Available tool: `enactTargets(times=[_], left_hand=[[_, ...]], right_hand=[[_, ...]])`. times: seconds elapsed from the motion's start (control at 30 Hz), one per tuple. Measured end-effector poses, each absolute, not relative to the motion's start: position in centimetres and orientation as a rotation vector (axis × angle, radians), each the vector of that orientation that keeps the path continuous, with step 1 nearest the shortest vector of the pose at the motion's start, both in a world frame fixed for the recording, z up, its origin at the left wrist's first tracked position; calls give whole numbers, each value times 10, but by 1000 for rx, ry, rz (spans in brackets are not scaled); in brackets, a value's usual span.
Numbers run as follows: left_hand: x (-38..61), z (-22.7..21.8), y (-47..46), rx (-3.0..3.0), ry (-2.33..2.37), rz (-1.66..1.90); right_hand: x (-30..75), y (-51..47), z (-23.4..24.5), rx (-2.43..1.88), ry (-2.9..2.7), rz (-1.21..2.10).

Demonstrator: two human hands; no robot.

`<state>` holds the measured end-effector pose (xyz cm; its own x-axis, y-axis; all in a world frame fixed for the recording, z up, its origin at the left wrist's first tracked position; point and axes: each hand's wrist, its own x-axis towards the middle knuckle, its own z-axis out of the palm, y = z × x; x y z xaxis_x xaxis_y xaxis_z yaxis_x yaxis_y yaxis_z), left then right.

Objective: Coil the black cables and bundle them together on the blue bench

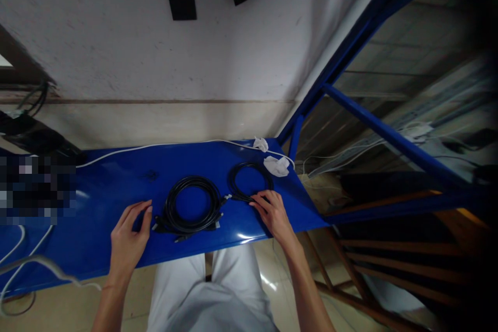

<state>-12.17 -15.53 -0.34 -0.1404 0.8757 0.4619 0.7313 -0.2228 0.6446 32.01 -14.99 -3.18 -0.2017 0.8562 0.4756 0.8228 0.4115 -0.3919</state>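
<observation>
A large coil of black cable (213, 189) lies flat on the blue table, with several plug ends sticking out around its lower edge. My left hand (130, 233) hovers just left of those plugs, its fingers curved and a small gap between thumb and fingertips; nothing shows in it. To the right lies a smaller, thinner coil of black cable (232, 179). The fingers of my right hand (273, 213) close on this coil's lower right side, and they partly hide the cable there. Small dark thin pieces (151, 175) rest behind the large coil.
The blue table (116, 176) ends at a wall behind and a blue metal frame (350, 218) at right. Crumpled white pieces (277, 166) lie beside the small coil. A white cord (128, 150) runs along the back edge. White cables (50, 267) hang at left.
</observation>
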Motion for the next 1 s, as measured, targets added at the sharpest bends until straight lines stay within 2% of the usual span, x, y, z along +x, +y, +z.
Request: enactTargets(times=[0.27,0.5,0.83,1.0], left_hand=[[-124,-10,-155,1986,1800,1300],[-120,-4,-151,1956,1754,1326],[-97,21,-105,1878,1566,1338],[-81,31,-75,2062,1440,1157]], right_hand=[[307,-154,-5,-1356,-1911,8],[251,-152,24,-1134,-1954,64],[160,-149,-6,-852,-2175,244],[156,-152,-13,-829,-2212,263]])
